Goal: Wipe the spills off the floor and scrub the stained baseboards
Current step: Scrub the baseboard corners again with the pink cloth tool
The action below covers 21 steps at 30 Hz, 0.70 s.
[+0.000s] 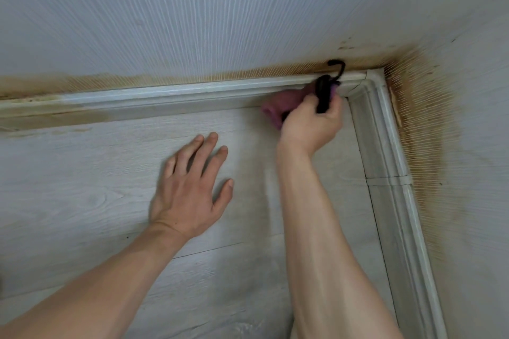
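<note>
Here the right hand (311, 121) works in the room's corner, its grip curled round a black-handled brush (323, 93) and a purple cloth (278, 107), both pressed against the back baseboard (192, 93) just short of where it meets the side baseboard (385, 146). The left hand (190, 190) lies flat on the floor (82, 187) with fingers spread, holding nothing, seemingly as a prop. As for progress, the stretch of back baseboard from the middle to the corner looks fairly clean, while its far left end is brown-stained, with faint smears on the floor just beneath. Heavy brown staining also runs along the wall (421, 124) above both boards, thickest at the corner. The floor near the hands shows no obvious spill. Nothing blocks the way, though the corner joint is tight.
</note>
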Available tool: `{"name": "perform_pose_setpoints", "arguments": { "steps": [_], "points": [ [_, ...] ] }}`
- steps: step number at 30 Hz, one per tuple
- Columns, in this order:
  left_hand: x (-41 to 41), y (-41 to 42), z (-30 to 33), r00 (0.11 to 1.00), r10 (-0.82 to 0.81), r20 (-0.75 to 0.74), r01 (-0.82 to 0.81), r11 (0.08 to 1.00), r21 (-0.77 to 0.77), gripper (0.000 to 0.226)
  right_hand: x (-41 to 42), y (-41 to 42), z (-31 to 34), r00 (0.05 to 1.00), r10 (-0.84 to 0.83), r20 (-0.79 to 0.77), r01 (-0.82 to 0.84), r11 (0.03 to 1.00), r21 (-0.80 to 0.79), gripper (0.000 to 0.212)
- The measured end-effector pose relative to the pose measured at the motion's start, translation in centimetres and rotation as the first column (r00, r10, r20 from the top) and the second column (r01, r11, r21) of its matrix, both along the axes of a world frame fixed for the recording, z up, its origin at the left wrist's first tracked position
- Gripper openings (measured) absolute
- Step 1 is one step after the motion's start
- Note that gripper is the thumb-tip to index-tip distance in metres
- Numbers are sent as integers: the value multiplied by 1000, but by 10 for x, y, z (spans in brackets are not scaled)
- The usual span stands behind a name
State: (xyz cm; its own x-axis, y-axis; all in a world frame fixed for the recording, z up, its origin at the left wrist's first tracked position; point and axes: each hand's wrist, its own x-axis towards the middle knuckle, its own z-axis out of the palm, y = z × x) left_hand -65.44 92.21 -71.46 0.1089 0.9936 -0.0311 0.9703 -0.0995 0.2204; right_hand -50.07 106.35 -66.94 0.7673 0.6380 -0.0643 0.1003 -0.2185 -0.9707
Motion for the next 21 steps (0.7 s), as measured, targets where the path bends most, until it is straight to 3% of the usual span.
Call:
{"name": "perform_pose_setpoints", "arguments": {
  "steps": [3, 4, 7, 10, 15, 18, 21],
  "points": [
    [0, 1, -1, 1000, -7, 4, 7, 1000, 8, 61, -33, -33, -6, 898, 433, 80, -430, 901, -54, 23],
    [0, 0, -1, 1000, -12, 2, 12, 1000, 9, 61, -26, -36, -9, 878, 478, 40, -473, 876, -92, 22],
    [0, 0, 1, 1000, -12, 7, 12, 1000, 12, 63, 27, -21, -5, 960, 266, -89, -278, 945, -175, 29],
    [0, 1, 2, 1000, -12, 2, 12, 1000, 0, 64, 76, 3, 7, 994, 105, -17, -106, 972, -211, 42],
    [0, 1, 2, 1000, -9, 3, 10, 1000, -14, 65, 72, 27, -3, 994, 65, 90, -35, 952, -305, 42],
    [0, 1, 2, 1000, -8, 5, 9, 1000, -18, 65, 37, 15, 1, 999, 41, 3, -38, 957, -286, 44],
    [1, 1, 3, 1000, -11, 5, 11, 1000, 0, 65, 44, 1, 7, 979, 107, -173, -155, 944, -291, 32]
  ]
}}
